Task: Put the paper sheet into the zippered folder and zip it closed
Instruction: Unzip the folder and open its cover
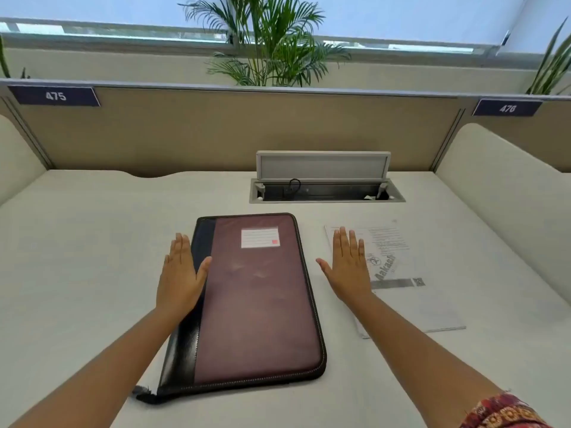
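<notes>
Closed and flat on the bench [92, 257], zippered folder [256, 304], lying just ahead and centred, maroon front panel up, black spine strip along its left edge. Likely stiff-boarded and moderately weighty, judging by the padded, stitched rim; probably smooth and a little slick on the face, so better taken at an edge than pressed from above. Dark zip tail [145, 395] poking out at the near left corner, seemingly the place to pinch for opening, though the slider itself too small to make out. Paper sheet [398, 273] flat on the bench just right of the folder, apart from it, printed side up. Thin, light and floppy by the look of it; easily creased, hard to lift from a flat surface, so best slid toward a bench edge or peeled up at a corner. Left hand [180, 273] spread open, fingers straight and together, holding nothing, over the folder's left edge with the thumb across the black strip; contact or hovering not certain. Right hand [347, 267] likewise spread flat and empty, palm down over the left part of the sheet, fingertips reaching its far portion; pressing or merely above, impossible to say.
</notes>
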### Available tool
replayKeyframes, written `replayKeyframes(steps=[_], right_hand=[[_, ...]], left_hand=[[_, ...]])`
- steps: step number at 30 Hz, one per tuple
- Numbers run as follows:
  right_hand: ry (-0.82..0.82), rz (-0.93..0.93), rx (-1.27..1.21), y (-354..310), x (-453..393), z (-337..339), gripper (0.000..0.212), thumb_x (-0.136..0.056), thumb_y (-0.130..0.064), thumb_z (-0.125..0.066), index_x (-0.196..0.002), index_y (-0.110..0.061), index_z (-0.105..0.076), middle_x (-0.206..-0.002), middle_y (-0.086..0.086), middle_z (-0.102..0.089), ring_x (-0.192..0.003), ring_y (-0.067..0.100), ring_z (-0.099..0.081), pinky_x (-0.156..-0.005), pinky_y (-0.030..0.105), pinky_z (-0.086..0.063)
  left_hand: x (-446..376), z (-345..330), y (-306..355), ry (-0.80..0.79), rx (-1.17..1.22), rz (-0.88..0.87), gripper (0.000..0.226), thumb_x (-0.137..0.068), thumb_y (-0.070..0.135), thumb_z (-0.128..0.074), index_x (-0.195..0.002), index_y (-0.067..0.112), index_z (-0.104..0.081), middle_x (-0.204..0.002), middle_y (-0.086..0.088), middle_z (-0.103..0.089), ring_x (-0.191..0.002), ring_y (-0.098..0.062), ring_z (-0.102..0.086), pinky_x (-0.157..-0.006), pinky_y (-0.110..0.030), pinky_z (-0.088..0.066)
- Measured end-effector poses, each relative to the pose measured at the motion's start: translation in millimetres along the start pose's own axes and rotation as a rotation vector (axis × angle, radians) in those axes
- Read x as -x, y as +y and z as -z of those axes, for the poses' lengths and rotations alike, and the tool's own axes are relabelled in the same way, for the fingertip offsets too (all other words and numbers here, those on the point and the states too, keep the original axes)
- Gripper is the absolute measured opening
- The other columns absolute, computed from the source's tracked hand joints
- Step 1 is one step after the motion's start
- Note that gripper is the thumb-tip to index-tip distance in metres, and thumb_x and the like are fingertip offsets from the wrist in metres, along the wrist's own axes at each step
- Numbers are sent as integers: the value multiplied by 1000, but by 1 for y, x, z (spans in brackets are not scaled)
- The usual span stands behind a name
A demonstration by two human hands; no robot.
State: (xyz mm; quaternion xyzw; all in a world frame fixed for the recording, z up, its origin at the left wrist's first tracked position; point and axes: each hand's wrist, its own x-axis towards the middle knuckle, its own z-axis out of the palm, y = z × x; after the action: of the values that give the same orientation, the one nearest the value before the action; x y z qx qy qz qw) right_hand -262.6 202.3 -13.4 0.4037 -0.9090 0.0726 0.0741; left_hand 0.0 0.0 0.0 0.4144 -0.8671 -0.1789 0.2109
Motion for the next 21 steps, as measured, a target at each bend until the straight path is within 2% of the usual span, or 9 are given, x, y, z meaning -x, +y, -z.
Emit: replayKeyframes(steps=[6,10,14,18,21], right_hand=[[-122,-7,-64,-5,20,-17,77,-94,-55,-24,-145,-9,11,-157,10,9,-144,26,15,-114,38,15],[-167,-4,-108,-4,24,-24,75,-94,-55,-23,-146,-9,5,-158,9,4,-145,24,10,-117,38,10],[-243,1,-154,-4,23,-24,73,-92,-57,-15,-147,-10,-6,-158,8,-4,-145,24,3,-118,37,5],[-185,-3,-148,-6,25,-27,62,-98,-46,-22,-147,-9,-12,-157,8,-10,-145,22,-1,-117,34,5],[-156,4,-152,-7,27,-28,57,-99,-39,-24,-146,-8,-16,-157,9,-15,-145,22,-5,-118,35,3]], left_hand=[[18,-9,-17,-120,46,108,76,-89,52,-28,-145,8,-1,-157,-9,-3,-144,-21,-6,-116,-40,-12],[22,-12,-23,-198,85,175,74,-90,53,-29,-145,7,-10,-154,-14,-17,-141,-26,-18,-114,-46,-21],[23,-12,-21,-189,71,194,67,-93,47,-33,-144,8,-14,-148,-17,-30,-136,-32,-28,-109,-50,-30],[25,-14,-18,-154,69,197,65,-94,45,-34,-144,8,-16,-146,-17,-33,-134,-31,-31,-107,-50,-32],[26,-15,-19,-149,69,204,65,-94,45,-34,-145,9,-15,-149,-16,-30,-137,-29,-27,-110,-49,-29]])
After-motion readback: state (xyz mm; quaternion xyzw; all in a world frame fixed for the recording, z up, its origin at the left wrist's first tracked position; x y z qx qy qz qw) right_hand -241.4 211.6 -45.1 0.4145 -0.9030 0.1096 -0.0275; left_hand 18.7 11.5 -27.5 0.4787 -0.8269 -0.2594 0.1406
